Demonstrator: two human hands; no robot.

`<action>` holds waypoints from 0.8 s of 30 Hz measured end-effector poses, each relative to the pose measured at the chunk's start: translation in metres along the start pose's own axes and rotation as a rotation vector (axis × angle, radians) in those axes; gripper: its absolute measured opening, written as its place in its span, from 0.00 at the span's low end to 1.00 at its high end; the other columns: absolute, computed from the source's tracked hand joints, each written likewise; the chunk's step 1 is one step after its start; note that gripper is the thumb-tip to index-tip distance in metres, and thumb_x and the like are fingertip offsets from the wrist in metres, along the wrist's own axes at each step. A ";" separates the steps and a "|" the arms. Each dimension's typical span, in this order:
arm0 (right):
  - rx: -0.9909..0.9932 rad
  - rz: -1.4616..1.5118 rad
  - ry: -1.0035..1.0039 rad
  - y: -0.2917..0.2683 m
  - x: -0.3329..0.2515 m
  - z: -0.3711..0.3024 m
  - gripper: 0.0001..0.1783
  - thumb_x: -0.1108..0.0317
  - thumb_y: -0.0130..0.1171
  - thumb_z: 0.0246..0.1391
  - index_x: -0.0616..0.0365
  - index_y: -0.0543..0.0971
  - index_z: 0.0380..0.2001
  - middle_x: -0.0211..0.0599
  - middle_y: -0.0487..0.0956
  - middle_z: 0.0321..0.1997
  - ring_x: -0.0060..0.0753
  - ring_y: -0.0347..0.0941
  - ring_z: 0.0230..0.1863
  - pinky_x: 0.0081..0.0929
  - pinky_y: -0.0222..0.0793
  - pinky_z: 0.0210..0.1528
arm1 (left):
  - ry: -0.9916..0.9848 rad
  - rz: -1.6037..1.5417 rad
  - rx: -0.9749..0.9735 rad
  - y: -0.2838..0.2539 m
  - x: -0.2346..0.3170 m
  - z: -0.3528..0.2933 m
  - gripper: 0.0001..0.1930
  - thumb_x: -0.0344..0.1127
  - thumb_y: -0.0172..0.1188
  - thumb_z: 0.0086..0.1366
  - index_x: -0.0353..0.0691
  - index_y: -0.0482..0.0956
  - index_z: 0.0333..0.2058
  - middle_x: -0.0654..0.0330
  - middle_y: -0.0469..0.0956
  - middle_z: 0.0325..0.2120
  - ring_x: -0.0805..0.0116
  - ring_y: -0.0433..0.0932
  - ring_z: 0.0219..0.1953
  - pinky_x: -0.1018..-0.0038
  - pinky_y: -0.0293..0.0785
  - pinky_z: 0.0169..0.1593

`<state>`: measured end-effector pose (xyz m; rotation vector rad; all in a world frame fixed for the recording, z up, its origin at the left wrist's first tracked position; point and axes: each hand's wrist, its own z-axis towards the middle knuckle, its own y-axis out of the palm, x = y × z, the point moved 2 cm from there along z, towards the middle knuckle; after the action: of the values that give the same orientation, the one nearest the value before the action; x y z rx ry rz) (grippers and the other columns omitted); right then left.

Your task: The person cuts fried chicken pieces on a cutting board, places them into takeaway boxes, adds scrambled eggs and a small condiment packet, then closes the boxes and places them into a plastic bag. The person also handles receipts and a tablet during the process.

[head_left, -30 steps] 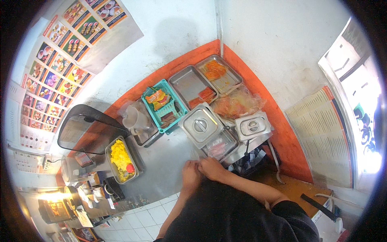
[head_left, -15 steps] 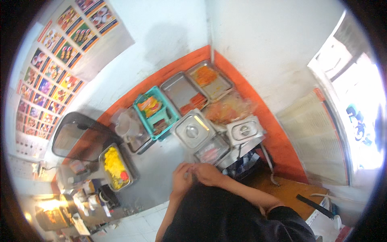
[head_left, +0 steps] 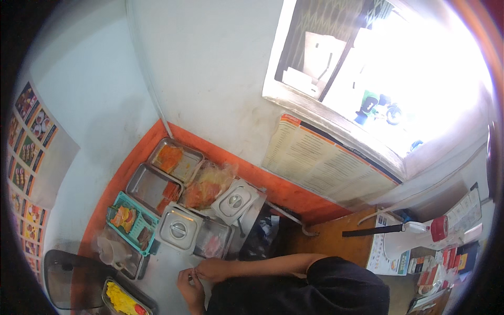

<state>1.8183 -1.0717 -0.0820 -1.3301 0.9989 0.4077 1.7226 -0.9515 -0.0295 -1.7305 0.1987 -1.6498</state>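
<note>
My left hand point(head_left: 190, 287) and my right hand point(head_left: 211, 269) meet in front of my body, over the near edge of the grey counter point(head_left: 165, 268). Fingers of both are curled in and touch at the tips; whatever they may hold is too small to make out. Just beyond my right hand is a steel tray point(head_left: 227, 239) with a pinkish food packet point(head_left: 211, 245) in clear plastic. Left of that tray sits a square steel pan with a lid point(head_left: 180, 229). A second lidded steel pan point(head_left: 235, 201) stands farther back.
Behind are a teal basket point(head_left: 148, 214), steel trays with orange food point(head_left: 169, 158), and a clear bag of food point(head_left: 205, 190). A clear jug point(head_left: 112, 252) and a pan of yellow food point(head_left: 121, 300) lie left. A window point(head_left: 346, 89) and a wooden surface point(head_left: 336, 231) are at right.
My view has swung to the right, so the counter slides left and the window comes fully into sight. My hands stay together, close to my body.
</note>
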 end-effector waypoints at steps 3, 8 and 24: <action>0.033 -0.061 0.050 0.016 0.002 0.008 0.17 0.60 0.56 0.66 0.63 0.82 0.32 0.55 0.83 0.32 0.64 0.82 0.38 0.57 0.77 0.43 | 0.015 0.092 0.046 0.008 -0.013 -0.005 0.06 0.25 0.59 0.72 0.28 0.82 0.41 0.46 0.81 0.36 0.45 0.82 0.39 0.56 0.79 0.42; 0.148 -0.142 -0.029 0.010 -0.008 0.005 0.20 0.55 0.55 0.68 0.63 0.82 0.31 0.54 0.84 0.32 0.63 0.82 0.36 0.58 0.77 0.40 | 0.065 0.162 0.181 0.015 -0.022 -0.005 0.07 0.28 0.59 0.72 0.28 0.81 0.42 0.45 0.80 0.36 0.43 0.80 0.39 0.54 0.76 0.44; 0.248 0.032 0.169 0.004 -0.015 0.008 0.14 0.63 0.56 0.66 0.65 0.77 0.39 0.57 0.81 0.44 0.63 0.81 0.47 0.57 0.77 0.48 | 0.021 0.042 0.122 -0.005 -0.017 0.008 0.11 0.14 0.62 0.53 0.35 0.73 0.32 0.54 0.75 0.32 0.58 0.81 0.29 0.66 0.83 0.31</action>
<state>1.8104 -1.0592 -0.0734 -1.1389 1.1728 0.1895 1.7248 -0.9351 -0.0395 -1.6082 0.1402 -1.6164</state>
